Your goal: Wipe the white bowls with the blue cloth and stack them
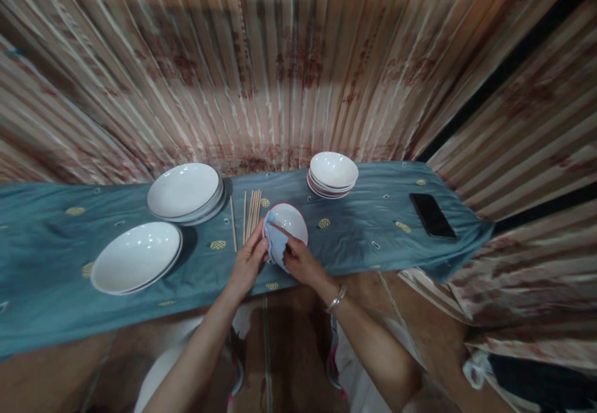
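Observation:
A white bowl with a red rim is at the front middle of the table, tilted towards me. My left hand grips its left edge, the thumb lying over a light blue cloth. The cloth covers the near left part of the bowl. My right hand is closed on the cloth inside the bowl, with the index finger pointing to the left. Both hands hide part of the bowl's near side. Just left of the bowl lie several wooden chopsticks, with one chopstick set apart.
Two stacks of white plates stand at left, a far stack and a near stack. Stacked bowls sit at the back. A black phone lies at right on the blue-green tablecloth. Curtains hang behind.

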`<state>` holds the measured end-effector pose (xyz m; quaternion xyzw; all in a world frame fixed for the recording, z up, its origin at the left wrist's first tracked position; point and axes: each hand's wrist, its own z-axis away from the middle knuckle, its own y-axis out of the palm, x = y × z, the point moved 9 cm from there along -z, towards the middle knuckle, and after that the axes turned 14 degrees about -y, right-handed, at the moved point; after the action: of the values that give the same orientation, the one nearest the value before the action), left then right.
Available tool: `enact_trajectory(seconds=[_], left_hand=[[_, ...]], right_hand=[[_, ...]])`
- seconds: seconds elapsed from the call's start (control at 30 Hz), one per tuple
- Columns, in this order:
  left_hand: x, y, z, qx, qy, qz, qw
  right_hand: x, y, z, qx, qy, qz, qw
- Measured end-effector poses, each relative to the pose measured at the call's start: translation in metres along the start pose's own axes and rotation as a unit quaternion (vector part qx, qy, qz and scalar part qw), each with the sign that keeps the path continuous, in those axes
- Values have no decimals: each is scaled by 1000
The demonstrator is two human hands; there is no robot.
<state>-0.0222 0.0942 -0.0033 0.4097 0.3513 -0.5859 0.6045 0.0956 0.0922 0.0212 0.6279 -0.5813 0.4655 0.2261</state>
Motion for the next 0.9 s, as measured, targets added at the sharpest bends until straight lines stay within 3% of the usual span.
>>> enact_trajectory(seconds=[0.3,0.6,0.77,0.9], left_hand=[[1,3,0,15,-2,4,1000],[-2,6,1,35,29,3,999],[2,4,-1,36,28,1,999],[1,6,-1,42,28,2,999]], right_hand=[[7,-9,-14,8,-45,108,993],[-27,-29,-20,-15,24,193,981],[-31,-33,-11,0,19,239,971],[-26,-33,-5,29,19,319,947]])
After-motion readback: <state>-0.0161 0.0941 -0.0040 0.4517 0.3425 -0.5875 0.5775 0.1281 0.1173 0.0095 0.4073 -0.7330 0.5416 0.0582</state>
